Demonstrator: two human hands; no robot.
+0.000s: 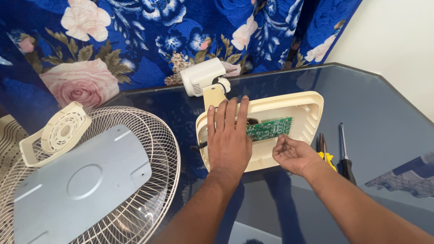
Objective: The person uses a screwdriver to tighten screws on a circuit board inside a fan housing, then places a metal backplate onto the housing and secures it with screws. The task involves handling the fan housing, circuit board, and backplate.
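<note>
A cream plastic fan base (pixel 302 108) lies upside down on the glass table, its open underside showing a green circuit board (pixel 269 128). My left hand (pixel 228 138) presses flat on the left part of the base, fingers spread and pointing away from me. My right hand (pixel 294 154) rests at the base's near right edge, fingers curled together as if pinching something small; what it pinches is hidden. The white motor housing (pixel 202 76) on its cream neck (pixel 214 96) stands behind the base.
Left of the base lie cream wire fan guards (pixel 153 135), with a grey metal plate (pixel 81 180) and a cream round plastic cover (pixel 58 133) on them. A black-handled screwdriver (pixel 345 156) and yellow-handled pliers (pixel 323 151) lie right of the base. A blue flowered cloth (pixel 135 40) hangs behind.
</note>
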